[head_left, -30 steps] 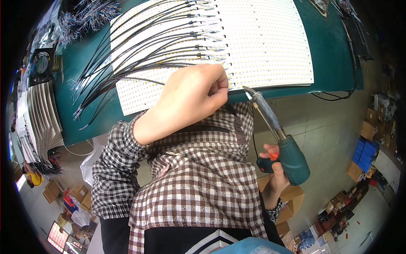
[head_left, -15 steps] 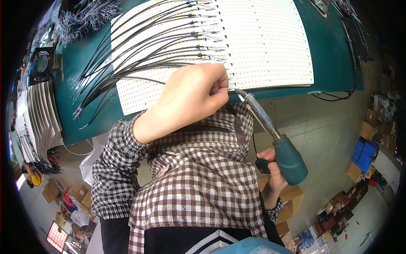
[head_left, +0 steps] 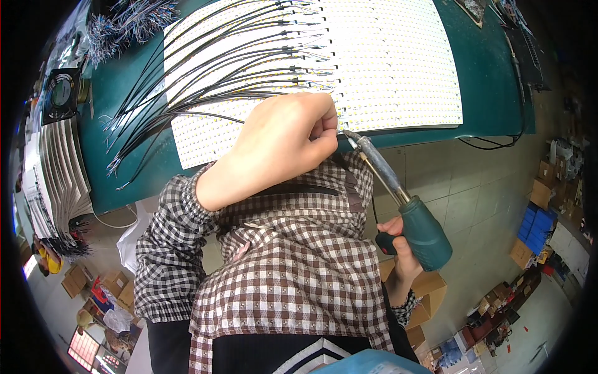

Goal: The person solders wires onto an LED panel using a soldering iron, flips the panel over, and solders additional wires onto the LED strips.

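Observation:
My left hand point(head_left: 280, 134) is closed in a pinch over the near edge of a white LED board point(head_left: 398, 75) dotted with small yellow chips. A black cable point(head_left: 215, 116) runs under that hand; its end is hidden by the fingers. In my right hand point(head_left: 405, 254) is a green-handled soldering iron point(head_left: 425, 234), tilted up and to the left. Its bent tip lies at the board's near edge, just right of my left fingertips. Several black cables point(head_left: 212, 65) with thin wires at their ends lie across the board's left part, their ends along a middle row of contacts.
The boards lie on a green table point(head_left: 492, 75). A bundle of wires point(head_left: 128, 28) sits at the far left, above a small black fan point(head_left: 61, 96) and a stack of white strips point(head_left: 62, 168). Cardboard boxes point(head_left: 430, 293) and blue bins point(head_left: 537, 218) stand on the floor.
The soldering iron has shifted slightly left, bringing its tip closer to my left fingertips. My left hand has stayed in place.

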Tool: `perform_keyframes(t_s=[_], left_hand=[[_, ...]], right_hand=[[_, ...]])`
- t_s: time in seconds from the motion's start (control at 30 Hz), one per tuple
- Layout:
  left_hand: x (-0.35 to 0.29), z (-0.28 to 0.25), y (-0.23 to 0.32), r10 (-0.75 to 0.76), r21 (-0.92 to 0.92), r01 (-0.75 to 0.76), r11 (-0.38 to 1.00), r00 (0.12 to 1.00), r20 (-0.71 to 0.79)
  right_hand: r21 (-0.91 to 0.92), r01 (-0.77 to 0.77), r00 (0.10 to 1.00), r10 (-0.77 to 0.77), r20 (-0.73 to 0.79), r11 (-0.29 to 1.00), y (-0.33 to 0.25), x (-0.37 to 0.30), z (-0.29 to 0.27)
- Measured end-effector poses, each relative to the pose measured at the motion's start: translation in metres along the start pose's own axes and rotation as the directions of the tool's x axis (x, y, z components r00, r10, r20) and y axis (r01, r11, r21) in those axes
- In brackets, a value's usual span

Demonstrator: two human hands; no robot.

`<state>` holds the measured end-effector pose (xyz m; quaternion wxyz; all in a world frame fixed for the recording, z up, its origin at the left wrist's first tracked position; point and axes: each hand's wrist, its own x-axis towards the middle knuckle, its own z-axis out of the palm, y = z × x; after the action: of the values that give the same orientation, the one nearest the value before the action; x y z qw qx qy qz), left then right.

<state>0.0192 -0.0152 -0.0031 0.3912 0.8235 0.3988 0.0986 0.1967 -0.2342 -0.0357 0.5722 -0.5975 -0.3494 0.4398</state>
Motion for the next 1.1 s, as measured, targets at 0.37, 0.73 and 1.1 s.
perform_keyframes(t_s=[0.37,0.73,1.1], left_hand=[[-0.004,0.000,0.003,-0.016,-0.015,0.016,1.000,1.000,0.004],[0.000,0.000,0.000,-0.004,-0.018,0.005,1.000,1.000,0.008],[-0.010,0.000,0.004,0.059,-0.013,-0.059,0.998,0.998,-0.015]], right_hand=[[-0.007,-0.004,1.000,0.003,-0.020,1.000,0.007,-0.008,-0.002],[0.039,-0.002,0.996,0.005,-0.086,0.999,-0.001,-0.001,0.000],[0.508,0.137,0.986,-0.068,-0.152,0.850,-0.007,0.072,-0.039]])
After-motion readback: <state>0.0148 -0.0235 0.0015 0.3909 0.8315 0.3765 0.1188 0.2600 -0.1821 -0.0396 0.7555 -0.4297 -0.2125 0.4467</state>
